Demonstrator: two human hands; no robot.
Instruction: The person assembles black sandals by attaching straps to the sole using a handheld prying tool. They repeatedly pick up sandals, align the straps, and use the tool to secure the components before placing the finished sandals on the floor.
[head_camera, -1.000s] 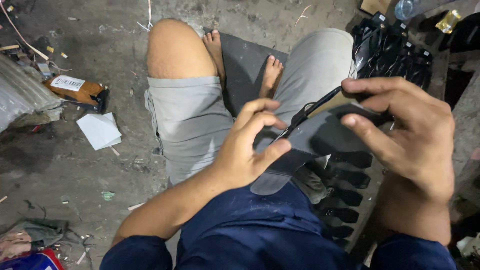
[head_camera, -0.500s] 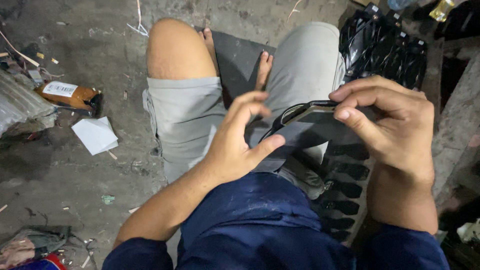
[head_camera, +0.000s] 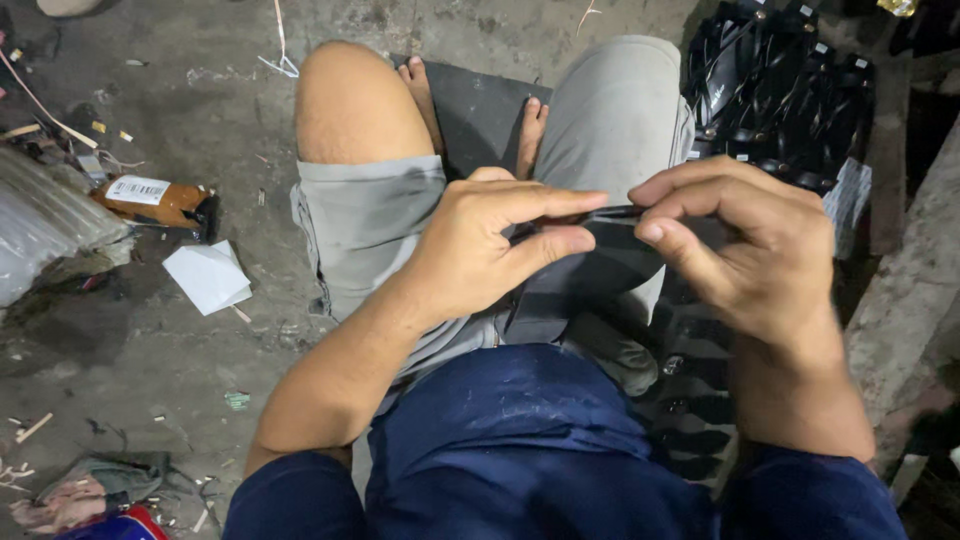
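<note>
Black sandal sole (head_camera: 590, 275) lies over the person's lap, between the two knees, held up by both hands. It looks thin, light and bendable, probably rubber or foam, so it should flex easily and not break. The left hand (head_camera: 480, 250) pinches its upper edge between thumb and forefinger, the fingers pressed together on it. The right hand (head_camera: 760, 260) clamps the same edge and a narrow black strap (head_camera: 612, 213) from the other side. The edge seems the best place for a grip. A pile of similar black sandals (head_camera: 790, 95) lies near the right knee.
</note>
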